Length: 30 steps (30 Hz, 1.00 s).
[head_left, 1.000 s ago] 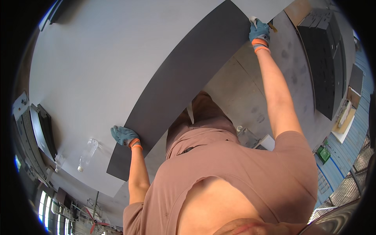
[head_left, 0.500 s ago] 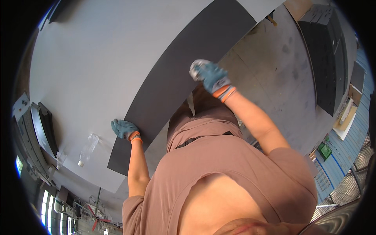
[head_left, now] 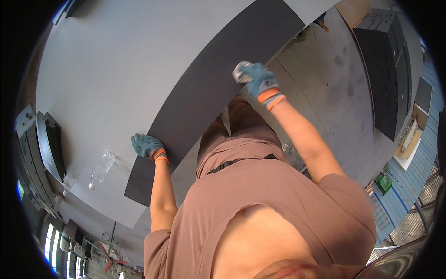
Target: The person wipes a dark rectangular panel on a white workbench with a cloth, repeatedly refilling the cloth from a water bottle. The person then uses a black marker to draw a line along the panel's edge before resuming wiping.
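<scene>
A long dark grey panel (head_left: 204, 79) lies along the near edge of a pale table (head_left: 116, 69). My left hand (head_left: 147, 146), in a blue-grey glove with an orange cuff, rests on the panel's far long edge near its left end, fingers stretched out. Gloved the same way, my right hand (head_left: 260, 80) is closed on a crumpled white cloth (head_left: 242, 72) at the panel's near edge, right of the middle. Whether the cloth touches the panel I cannot tell.
Left of the panel a clear plastic bottle (head_left: 102, 169) lies on the table. Dark curved panels (head_left: 52, 146) stand at the table's left edge. To the right, beyond the concrete floor (head_left: 325, 83), are stacked dark panels (head_left: 383, 79). A green container (head_left: 383, 182) is farther right.
My right hand has moved a little right and away from me with the white cloth. My left hand stays at nearly the same spot on the panel.
</scene>
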### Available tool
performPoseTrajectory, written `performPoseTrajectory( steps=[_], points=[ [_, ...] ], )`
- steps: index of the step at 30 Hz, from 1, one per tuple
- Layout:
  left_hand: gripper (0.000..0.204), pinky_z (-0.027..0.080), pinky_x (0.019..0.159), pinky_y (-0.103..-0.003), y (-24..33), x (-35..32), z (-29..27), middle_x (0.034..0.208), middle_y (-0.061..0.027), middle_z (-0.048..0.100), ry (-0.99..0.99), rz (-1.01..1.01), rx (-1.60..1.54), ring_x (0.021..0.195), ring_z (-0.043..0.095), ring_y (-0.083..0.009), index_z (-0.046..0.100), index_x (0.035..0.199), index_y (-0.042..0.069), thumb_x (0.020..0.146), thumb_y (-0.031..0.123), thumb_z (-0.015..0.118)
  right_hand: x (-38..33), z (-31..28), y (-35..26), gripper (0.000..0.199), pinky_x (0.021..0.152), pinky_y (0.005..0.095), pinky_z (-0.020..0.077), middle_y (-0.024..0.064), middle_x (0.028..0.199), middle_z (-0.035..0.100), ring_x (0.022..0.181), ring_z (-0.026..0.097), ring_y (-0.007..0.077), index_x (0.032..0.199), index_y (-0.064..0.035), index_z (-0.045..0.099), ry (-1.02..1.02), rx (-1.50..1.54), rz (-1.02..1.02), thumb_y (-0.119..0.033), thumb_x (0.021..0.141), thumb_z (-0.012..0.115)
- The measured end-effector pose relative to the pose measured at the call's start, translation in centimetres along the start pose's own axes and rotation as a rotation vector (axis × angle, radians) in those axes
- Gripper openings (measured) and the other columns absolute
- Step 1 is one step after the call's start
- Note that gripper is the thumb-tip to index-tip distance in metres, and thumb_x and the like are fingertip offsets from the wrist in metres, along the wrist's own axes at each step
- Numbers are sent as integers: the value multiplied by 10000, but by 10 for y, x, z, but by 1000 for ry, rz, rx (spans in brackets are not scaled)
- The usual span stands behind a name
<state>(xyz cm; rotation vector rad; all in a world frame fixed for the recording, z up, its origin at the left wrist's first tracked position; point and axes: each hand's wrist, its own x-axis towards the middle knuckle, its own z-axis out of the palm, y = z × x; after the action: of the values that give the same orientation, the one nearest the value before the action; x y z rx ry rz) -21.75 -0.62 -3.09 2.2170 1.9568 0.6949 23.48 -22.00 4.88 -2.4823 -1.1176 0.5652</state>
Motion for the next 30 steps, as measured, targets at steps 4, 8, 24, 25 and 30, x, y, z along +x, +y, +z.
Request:
performPoseTrajectory(
  steps=[4, 8, 24, 25, 30],
  points=[
    [316, 490, 1095, -424, 9, 2, -1, 1408, -216, 606, 15, 95, 130, 1307, 585, -354, 675, 1228, -30, 1051, 198, 546, 28, -18, 20, 203, 807, 467, 583, 149, 1041, 698, 938, 698, 396, 1050, -194, 711, 190, 81, 117, -121, 903, 592],
    [320, 487, 1101, -427, 15, 1, -7, 1406, -219, 605, 19, 73, 120, 1315, 579, -352, 673, 1243, -26, 1053, 196, 543, -2, -7, -46, 189, 770, 429, 581, 117, 994, 707, 920, 704, 368, 991, -193, 719, 46, 90, -160, -90, 891, 596],
    [302, 502, 1080, -451, 13, 1, -7, 1380, -221, 624, 24, 101, 143, 1272, 608, -370, 684, 1236, -18, 1046, 178, 553, 3, 49, -103, 201, 879, 414, 572, 116, 1101, 706, 994, 693, 335, 1006, -175, 709, 111, 173, -333, -132, 962, 518],
    [308, 499, 1084, -450, 12, 0, -8, 1395, -220, 614, 19, 107, 123, 1280, 603, -366, 681, 1241, -22, 1046, 180, 555, -15, 75, -120, 271, 899, 412, 572, 105, 1165, 690, 1036, 685, 327, 1106, -183, 708, 88, 73, -491, -109, 910, 536],
    [364, 469, 1122, -431, 8, 3, 5, 1477, -214, 551, 65, -218, -367, 1330, 570, -338, 658, 1271, -57, 1047, 214, 566, -32, 100, -156, 272, 887, 425, 584, 60, 1227, 684, 1053, 707, 251, 1218, -204, 675, -232, 138, -458, -220, 973, 557]
  ],
)
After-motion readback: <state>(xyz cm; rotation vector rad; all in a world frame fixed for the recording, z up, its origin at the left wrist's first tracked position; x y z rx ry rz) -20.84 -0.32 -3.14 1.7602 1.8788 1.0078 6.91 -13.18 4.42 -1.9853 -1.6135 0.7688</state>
